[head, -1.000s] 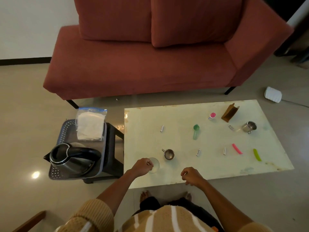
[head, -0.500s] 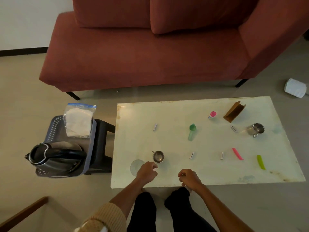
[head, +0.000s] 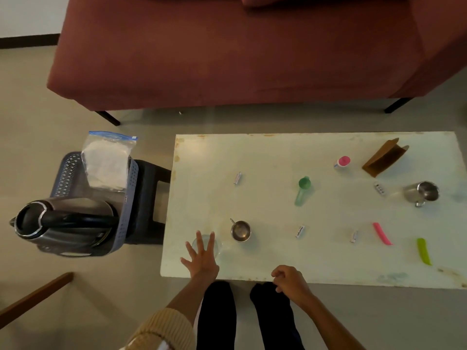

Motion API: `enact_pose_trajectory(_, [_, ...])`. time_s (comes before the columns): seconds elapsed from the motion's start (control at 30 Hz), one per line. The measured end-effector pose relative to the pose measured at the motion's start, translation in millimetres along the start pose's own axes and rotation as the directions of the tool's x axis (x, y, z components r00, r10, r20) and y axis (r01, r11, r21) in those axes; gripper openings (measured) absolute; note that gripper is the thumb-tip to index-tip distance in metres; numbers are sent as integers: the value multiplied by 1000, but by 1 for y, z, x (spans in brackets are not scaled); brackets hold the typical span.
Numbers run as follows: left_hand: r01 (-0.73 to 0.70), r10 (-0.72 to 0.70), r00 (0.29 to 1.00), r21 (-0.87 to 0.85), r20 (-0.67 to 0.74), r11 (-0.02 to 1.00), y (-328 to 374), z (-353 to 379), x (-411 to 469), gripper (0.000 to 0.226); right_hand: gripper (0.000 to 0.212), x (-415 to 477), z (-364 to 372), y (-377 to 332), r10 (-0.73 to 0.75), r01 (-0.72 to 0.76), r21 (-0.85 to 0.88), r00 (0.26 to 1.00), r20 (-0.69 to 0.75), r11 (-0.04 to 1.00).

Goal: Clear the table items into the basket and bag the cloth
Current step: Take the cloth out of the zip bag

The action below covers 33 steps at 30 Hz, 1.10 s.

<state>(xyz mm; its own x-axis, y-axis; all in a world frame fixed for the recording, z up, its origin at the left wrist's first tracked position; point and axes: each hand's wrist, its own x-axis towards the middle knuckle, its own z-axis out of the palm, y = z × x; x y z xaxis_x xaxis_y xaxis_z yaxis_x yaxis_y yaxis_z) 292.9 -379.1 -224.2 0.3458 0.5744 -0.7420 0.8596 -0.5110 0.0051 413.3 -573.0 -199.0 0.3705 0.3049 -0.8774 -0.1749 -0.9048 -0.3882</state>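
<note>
One head-worn wide-angle camera is looking forward and steeply down on the table (head: 278,152) from above its near long edge, close in. Table is filling centre and right of frame; sofa (head: 227,59) is lying beyond its far edge, basket (head: 68,170) is sitting off its left end, wearer's legs (head: 217,311) are showing under its near edge.

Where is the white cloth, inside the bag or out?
Inside. The cloth shows white through the clear bag, which stands in the basket with the kettle.
</note>
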Motion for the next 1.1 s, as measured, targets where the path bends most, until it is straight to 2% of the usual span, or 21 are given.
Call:
enact_pose_trajectory(0.07, [-33, 33, 999, 12, -8, 999, -4, -1, 0, 86, 19, -2, 5, 2, 13, -13, -6, 1000, 10, 1000])
enact_pose_trajectory(0.2, [-51, 43, 992, -68, -122, 996, -21, -29, 14, 79, 22, -4, 17, -13, 1, 0, -58, 1000, 5, 998])
enact_pose_trajectory(0.43, [47, -122, 940, -233, -318, 971, -93, -131, 85, 75, 13, 18, 45, -105, -171, 168, -52, 984, -57, 984])
enact_pose_trajectory(0.57, [46, -187, 905, -349, -382, 936, -130, -176, 128, 70, 26, 36, 69, -167, -286, 286, -14, 955, -83, 958])
enact_pose_trajectory(0.73, [113, -282, 894, -434, -347, 894, -162, -218, 186, 69, 31, 62, 98, -234, -373, 375, 11, 924, -78, 927])
enact_pose_trajectory(0.83, [237, -417, 844, -462, -337, 855, -189, -247, 221, 77, 21, 79, 115, -259, -424, 426, 6, 902, -80, 905])
enact_pose_trajectory(0.93, [318, -485, 808, -445, -334, 837, -218, -276, 244, 80, 14, 90, 127, -271, -444, 448, 19, 890, -104, 894])
enact_pose_trajectory(1.1, [230, -487, 846, -676, -217, 700, -255, -298, 271, 81, 14, 90, 142, -277, -434, 443, 38, 891, -136, 896])
